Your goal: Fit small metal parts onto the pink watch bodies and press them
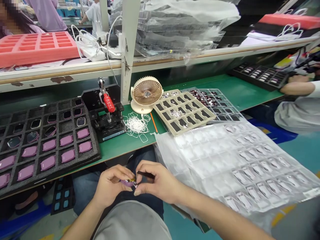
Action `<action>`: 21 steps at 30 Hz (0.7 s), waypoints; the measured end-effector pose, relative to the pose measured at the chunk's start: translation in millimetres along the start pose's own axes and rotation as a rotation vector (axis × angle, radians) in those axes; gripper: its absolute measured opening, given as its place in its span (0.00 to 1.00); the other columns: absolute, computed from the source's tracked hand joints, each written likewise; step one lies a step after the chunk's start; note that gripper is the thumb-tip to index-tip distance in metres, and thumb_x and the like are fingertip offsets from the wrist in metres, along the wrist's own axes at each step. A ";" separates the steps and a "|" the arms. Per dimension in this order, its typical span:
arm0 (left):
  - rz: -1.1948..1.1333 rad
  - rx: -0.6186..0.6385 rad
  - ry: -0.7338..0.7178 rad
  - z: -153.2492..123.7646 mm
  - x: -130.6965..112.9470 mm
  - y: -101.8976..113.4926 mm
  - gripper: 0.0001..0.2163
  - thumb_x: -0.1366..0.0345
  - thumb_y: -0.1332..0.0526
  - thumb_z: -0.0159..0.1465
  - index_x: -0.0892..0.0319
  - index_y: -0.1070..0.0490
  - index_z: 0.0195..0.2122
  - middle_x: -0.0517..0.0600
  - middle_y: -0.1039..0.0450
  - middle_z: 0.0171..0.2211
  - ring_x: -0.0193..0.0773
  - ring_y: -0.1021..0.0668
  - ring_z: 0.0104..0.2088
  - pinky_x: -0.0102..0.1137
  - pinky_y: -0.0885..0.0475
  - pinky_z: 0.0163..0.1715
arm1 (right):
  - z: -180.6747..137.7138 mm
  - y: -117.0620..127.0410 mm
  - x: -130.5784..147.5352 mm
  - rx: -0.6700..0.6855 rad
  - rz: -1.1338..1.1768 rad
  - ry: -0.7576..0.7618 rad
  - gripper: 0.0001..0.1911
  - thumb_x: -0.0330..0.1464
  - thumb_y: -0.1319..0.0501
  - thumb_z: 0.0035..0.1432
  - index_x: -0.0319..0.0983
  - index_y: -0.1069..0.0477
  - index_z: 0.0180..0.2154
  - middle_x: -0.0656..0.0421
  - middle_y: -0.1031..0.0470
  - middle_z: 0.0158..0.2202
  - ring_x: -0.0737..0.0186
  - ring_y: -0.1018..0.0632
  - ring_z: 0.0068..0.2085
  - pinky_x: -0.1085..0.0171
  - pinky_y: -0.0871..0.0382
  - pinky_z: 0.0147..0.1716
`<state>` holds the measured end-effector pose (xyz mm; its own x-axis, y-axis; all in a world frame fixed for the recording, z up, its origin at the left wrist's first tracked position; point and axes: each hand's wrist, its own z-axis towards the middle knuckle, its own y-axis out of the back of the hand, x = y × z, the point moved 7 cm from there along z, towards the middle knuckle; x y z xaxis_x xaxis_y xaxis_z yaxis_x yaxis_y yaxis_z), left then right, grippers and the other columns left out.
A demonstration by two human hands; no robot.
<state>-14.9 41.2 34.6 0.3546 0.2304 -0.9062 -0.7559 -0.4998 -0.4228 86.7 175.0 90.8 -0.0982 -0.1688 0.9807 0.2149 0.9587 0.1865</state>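
My left hand [108, 185] is closed round a small purple watch case [127, 183], held above my lap. Close against it, my right hand [160, 181] grips a thin dark stick-like tool [146, 174], whose exact kind I cannot make out. My right thumb and fingertips meet the right side of the case, near a small shiny part. Fingers hide most of the case. On the bench to the left, a black foam tray [93, 146] holds several purple watch cases [68, 155] and dark watch screens [52, 118].
A black press with a red handle [108, 102] stands beside a small fan [147, 93]. White rings [136, 125] and an orange stick [153, 122] lie in front. Right are a beige tray [175, 130] and a plastic-covered clear tray [212, 156]. A co-worker's arm [298, 87] reaches in.
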 end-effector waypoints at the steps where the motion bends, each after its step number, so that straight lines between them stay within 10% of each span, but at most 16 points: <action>1: 0.003 0.015 -0.008 0.5 -0.1 0.5 0.12 0.74 0.20 0.52 0.52 0.15 0.34 0.52 0.16 0.36 0.46 0.16 0.40 0.41 0.20 0.43 | 0.5 -0.8 -1.1 0.023 0.004 -0.021 0.23 0.52 0.22 0.50 0.39 0.19 0.31 0.59 0.24 0.35 0.64 0.24 0.34 0.67 0.34 0.31; 12: 0.084 0.054 -0.143 0.9 -11.0 1.7 0.12 0.72 0.21 0.54 0.48 0.14 0.37 0.52 0.14 0.34 0.49 0.17 0.39 0.44 0.23 0.41 | -0.2 -0.6 -10.0 -0.039 0.002 -0.080 0.24 0.49 0.19 0.45 0.39 0.23 0.34 0.61 0.25 0.35 0.65 0.28 0.33 0.67 0.38 0.31; 21: 0.280 0.138 -0.184 1.5 -12.0 -7.3 0.07 0.67 0.23 0.59 0.47 0.14 0.36 0.51 0.14 0.33 0.49 0.22 0.41 0.47 0.30 0.48 | 0.5 -13.7 -25.3 0.178 0.233 -0.326 0.31 0.43 0.16 0.40 0.41 0.27 0.41 0.71 0.37 0.28 0.72 0.42 0.28 0.69 0.48 0.26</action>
<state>-14.5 43.3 48.6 0.0280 0.2537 -0.9669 -0.8813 -0.4502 -0.1437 85.8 166.3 63.5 -0.3744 0.1099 0.9207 0.0992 0.9920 -0.0781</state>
